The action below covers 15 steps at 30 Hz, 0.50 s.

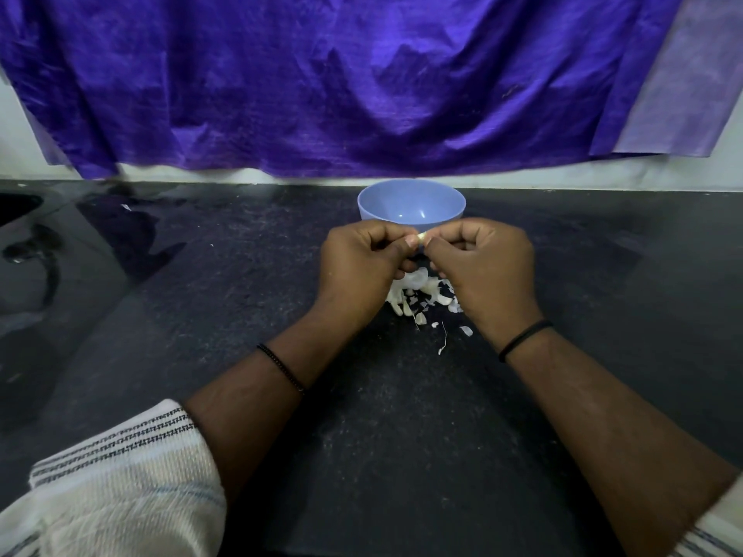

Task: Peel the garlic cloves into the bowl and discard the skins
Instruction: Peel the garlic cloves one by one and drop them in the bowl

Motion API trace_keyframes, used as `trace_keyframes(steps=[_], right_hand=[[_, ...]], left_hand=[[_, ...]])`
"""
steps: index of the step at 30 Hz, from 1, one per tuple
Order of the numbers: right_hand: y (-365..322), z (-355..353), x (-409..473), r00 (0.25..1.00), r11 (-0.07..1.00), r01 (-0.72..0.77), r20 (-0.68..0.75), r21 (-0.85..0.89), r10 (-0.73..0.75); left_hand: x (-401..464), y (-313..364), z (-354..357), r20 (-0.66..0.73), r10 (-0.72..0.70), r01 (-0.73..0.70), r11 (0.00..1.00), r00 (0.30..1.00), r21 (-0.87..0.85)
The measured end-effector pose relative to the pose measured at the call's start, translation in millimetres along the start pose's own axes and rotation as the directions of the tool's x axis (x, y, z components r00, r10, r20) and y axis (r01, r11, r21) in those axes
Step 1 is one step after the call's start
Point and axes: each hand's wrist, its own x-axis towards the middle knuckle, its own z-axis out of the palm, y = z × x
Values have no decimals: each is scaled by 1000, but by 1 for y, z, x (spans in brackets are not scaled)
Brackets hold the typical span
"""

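Observation:
A small pale garlic clove (421, 236) is pinched between the fingertips of my left hand (364, 257) and my right hand (484, 261), held just in front of the blue bowl (411, 203). The bowl stands upright on the dark counter (402, 396), and the part of its inside that shows looks bare. Beneath my hands lies a heap of white garlic cloves and skins (418, 295), partly hidden by both hands. Loose skin flakes (466, 330) are scattered toward me.
A purple cloth (362, 82) hangs over the wall behind the bowl. The glossy counter stretches left and right; a dark recess (16, 207) shows at the far left edge. Striped white sleeves (120, 488) cover my upper forearms.

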Motion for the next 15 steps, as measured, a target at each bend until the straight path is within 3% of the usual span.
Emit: trace_keyframes(steps=[15], right_hand=[[1, 1, -4, 998, 988, 19, -56, -156, -28]], left_hand=[[-5, -1, 5, -7, 171, -165, 960, 985, 226]])
